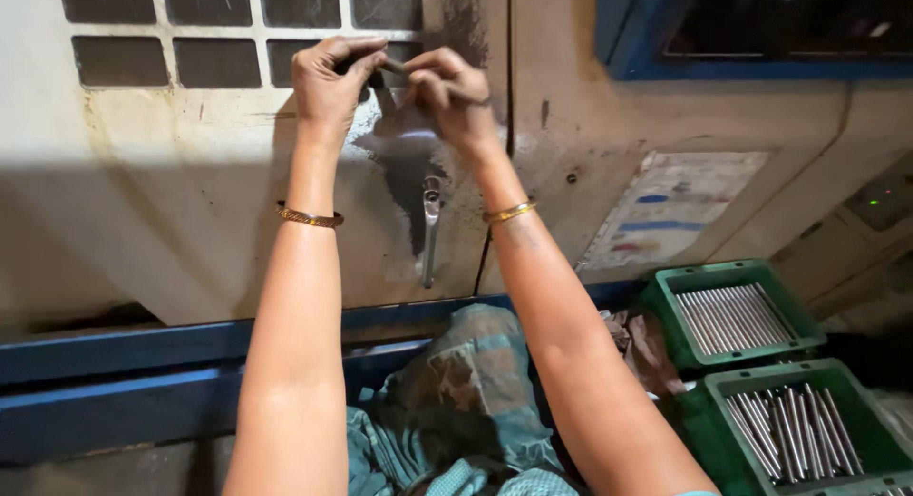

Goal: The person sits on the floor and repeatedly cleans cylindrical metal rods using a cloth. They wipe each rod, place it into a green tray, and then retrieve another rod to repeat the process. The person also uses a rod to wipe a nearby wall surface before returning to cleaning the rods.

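Both my arms reach up in front of a worn beige machine door (190, 201). My left hand (328, 82) and my right hand (447, 97) meet near the top, fingers pinched together on a small dark metal rod (392, 67) held between them. Each wrist carries a gold bangle. Just below the hands a metal door handle (431, 230) hangs upright on the panel, beside a dark oily stain. The hands hide most of the rod.
Two green plastic crates (666, 296) (856, 387) with several shiny metal rods stand at the lower right. A dirty teal cloth (475, 382) lies on the blue machine ledge (124, 363). A blue-framed window (761, 30) sits at the upper right, a grid of dark panes (214, 63) upper left.
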A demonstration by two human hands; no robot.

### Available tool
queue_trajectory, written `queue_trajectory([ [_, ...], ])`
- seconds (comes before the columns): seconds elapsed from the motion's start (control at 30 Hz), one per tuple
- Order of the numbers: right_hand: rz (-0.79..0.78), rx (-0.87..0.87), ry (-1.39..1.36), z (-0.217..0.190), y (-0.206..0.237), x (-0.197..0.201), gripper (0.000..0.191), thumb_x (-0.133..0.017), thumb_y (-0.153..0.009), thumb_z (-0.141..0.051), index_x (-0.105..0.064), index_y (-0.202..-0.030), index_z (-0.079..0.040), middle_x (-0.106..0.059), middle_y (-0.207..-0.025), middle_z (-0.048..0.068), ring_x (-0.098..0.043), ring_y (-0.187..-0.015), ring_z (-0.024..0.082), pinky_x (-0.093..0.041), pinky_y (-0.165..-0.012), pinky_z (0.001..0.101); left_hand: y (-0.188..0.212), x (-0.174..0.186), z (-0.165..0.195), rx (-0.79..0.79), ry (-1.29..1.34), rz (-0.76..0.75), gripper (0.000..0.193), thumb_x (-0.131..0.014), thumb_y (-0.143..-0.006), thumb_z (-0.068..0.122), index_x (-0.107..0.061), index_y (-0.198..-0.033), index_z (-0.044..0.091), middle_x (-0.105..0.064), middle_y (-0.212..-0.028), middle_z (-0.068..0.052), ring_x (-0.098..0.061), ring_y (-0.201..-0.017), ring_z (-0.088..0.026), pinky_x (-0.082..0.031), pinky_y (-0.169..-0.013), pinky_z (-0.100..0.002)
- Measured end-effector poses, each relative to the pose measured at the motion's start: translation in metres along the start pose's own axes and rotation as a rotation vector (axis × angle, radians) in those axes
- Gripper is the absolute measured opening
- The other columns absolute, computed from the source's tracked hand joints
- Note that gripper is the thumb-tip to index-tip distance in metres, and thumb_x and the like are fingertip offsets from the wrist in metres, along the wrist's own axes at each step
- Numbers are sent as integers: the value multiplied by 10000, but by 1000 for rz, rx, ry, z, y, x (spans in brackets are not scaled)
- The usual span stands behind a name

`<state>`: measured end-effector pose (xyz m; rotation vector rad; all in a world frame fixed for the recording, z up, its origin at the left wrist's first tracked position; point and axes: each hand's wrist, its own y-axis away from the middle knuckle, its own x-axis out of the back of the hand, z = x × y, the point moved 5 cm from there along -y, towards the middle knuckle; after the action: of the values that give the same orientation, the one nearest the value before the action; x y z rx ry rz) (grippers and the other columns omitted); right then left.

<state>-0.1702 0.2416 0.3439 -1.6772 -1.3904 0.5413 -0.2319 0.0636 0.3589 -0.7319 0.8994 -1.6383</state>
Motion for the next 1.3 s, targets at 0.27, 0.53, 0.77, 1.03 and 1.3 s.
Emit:
queue_trajectory([
  [0.27,33,335,310,-40,3,-6,223,-756,-969,-201,-686,-1105,-38,-708,-966,121,-696,-861,249,-555,-783,339,0,0,12,-145,-154,25,213,-813,-920,29,-790,-1131,45,-794,-1087,-110,-756,-954,-150,-585,-838,-269],
  [0.53,-4,449,422,-60,9,-17,280,-772,-959,-263,-663,-1101,-48,-673,-929,99,-663,-846,265,-541,-776,356,5,5,14,-198,-204,50,202,-801,-920,34,-778,-1120,47,-790,-1094,-101,-757,-1001,-179,-573,-886,-294],
  [0.77,-29,416,367,-56,8,-15,303,-749,-986,-314,-674,-1127,-56,-688,-944,97,-678,-857,254,-551,-782,351,5,2,13,-202,-171,59,242,-790,-888,29,-764,-1126,60,-751,-1104,-90,-737,-965,-187,-581,-839,-280],
  [1.03,-37,284,254,-42,7,-13,363,-749,-999,-347,-671,-1176,-40,-699,-932,97,-686,-833,190,-550,-768,316,8,2,11,-219,-185,54,374,-806,-889,-15,-711,-1241,70,-768,-1104,-70,-748,-970,-133,-592,-858,-268],
  [1.3,-27,168,230,-35,6,-10,379,-749,-988,-360,-688,-1192,-46,-672,-831,72,-633,-743,125,-538,-704,286,7,-1,-3,-103,-35,20,449,-802,-909,-29,-652,-1320,73,-768,-1058,-34,-739,-947,-76,-584,-811,-217],
])
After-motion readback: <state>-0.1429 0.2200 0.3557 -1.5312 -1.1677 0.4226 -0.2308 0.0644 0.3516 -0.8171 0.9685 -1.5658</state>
